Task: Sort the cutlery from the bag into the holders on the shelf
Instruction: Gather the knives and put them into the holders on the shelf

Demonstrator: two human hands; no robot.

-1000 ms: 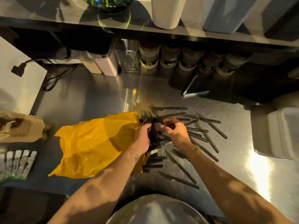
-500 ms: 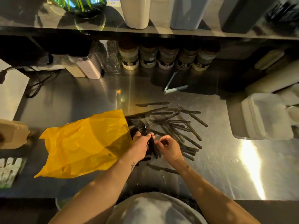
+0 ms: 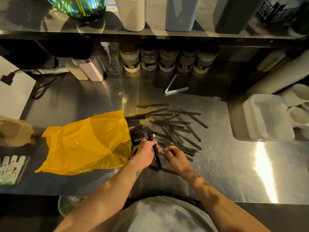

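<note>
Left hand [image 3: 145,154] was clamped around a bundle of black forks [image 3: 148,135], tines pointing away from the body, just beside the mouth of the yellow bag [image 3: 83,143]. Right hand [image 3: 175,157] hovered next to it, fingers loosely bent and apart, over scattered black knives [image 3: 177,129] on the steel counter [image 3: 234,164]. Holders [image 3: 132,14] stood on the shelf [image 3: 41,25] above.

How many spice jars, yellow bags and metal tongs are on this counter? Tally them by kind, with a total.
Labelled round spice jars: 5
Yellow plastic bag: 1
V-shaped metal tongs: 1
Total: 7
</note>
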